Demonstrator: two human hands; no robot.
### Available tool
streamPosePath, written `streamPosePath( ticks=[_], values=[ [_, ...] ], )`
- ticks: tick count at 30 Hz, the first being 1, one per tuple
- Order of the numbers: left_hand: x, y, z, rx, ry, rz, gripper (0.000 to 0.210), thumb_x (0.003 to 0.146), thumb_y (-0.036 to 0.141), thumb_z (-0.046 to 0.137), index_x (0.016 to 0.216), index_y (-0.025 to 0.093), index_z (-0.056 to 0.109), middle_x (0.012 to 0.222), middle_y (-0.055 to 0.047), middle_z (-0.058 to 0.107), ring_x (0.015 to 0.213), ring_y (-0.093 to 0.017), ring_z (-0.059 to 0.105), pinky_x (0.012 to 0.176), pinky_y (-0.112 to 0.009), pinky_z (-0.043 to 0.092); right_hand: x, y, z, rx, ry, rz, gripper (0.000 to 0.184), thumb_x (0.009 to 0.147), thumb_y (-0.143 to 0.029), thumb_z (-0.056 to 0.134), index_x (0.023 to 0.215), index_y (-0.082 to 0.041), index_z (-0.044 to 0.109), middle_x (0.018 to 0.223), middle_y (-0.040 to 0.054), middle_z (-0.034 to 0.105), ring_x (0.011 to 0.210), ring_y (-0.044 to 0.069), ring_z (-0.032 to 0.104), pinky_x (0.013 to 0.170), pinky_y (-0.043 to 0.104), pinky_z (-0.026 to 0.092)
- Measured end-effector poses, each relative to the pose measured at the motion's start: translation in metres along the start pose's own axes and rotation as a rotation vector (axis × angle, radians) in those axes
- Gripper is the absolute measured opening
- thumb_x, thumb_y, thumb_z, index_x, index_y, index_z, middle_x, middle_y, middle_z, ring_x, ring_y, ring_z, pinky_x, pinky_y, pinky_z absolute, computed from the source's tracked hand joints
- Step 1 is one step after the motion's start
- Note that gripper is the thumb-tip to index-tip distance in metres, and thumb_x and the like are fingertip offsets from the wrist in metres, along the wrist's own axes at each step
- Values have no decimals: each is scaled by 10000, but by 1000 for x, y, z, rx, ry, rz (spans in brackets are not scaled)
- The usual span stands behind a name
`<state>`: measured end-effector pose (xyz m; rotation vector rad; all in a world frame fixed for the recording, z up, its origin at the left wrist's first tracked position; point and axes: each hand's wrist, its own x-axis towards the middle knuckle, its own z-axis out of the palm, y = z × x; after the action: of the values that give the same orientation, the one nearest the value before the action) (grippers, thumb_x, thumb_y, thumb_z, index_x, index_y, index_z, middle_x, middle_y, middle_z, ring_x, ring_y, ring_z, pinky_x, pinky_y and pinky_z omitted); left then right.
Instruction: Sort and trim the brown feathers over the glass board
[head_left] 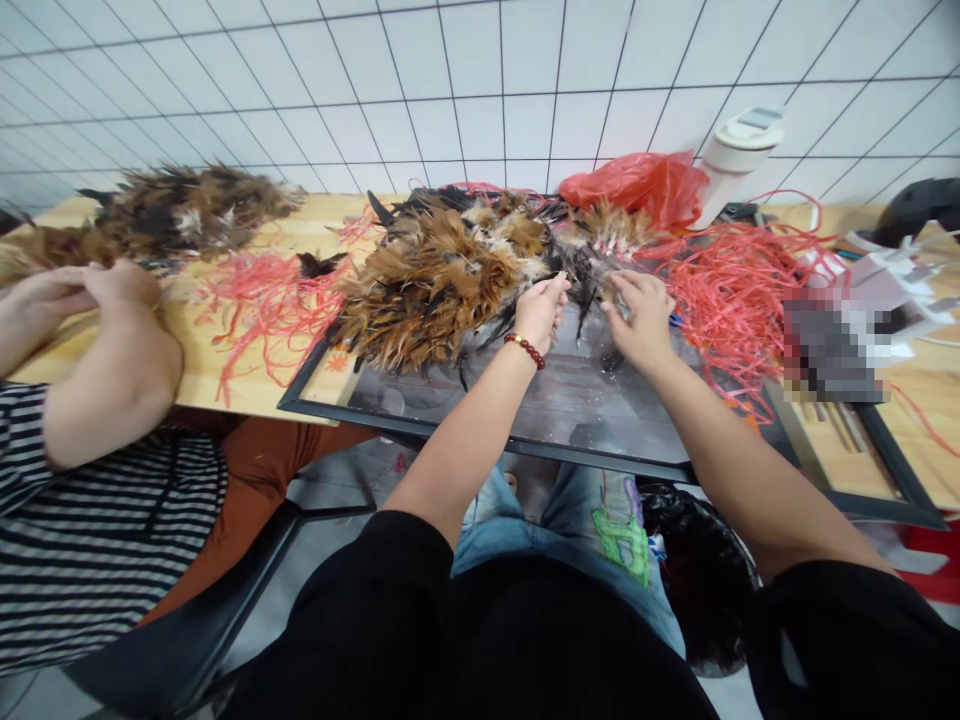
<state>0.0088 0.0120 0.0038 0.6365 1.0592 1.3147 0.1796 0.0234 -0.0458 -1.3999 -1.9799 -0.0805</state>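
My left hand (pixel 541 312), with a dark red bead bracelet (pixel 527 350) at the wrist, is closed in a pinch. Whatever its fingertips hold is too small to make out. Dark feathers (pixel 583 290) lie just right of those fingertips, between my two hands. My right hand (pixel 643 315) is raised a little over the dark work surface (pixel 600 410), thumb and fingers curved and apart. To the left of my hands spreads a large heap of brown feathers (pixel 431 285). A smaller tuft of light brown feathers (pixel 611 228) sits behind them.
Pinkish-red string (pixel 739 285) lies piled at the right, with more string (pixel 259 300) at the left. Behind stand a red plastic bag (pixel 637 188) and a white tumbler (pixel 739 155). A co-worker's arms (pixel 112 340) rest at the left by another feather pile (pixel 191 215). A black-lined bin (pixel 697 570) stands below.
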Motion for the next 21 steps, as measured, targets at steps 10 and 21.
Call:
streamPosePath(
  ticks=[10, 21],
  values=[
    [0, 3, 1, -254, -69, -55, 141, 973, 176, 545, 977, 133, 679, 869, -11, 709, 739, -40, 639, 745, -149, 504, -8, -30, -13, 77, -3, -277, 520, 941, -524, 484, 1369, -248, 591, 1371, 139, 629, 1269, 333, 539, 1045, 542, 333],
    [-12, 9, -1, -182, -378, -173, 196, 943, 268, 616, 792, 152, 574, 636, 53, 496, 558, -35, 524, 644, -171, 490, 3, -21, -5, 830, 112, 132, 476, 861, -678, 606, 1079, -263, 688, 941, 45, 710, 730, 171, 644, 692, 360, 562]
  ],
)
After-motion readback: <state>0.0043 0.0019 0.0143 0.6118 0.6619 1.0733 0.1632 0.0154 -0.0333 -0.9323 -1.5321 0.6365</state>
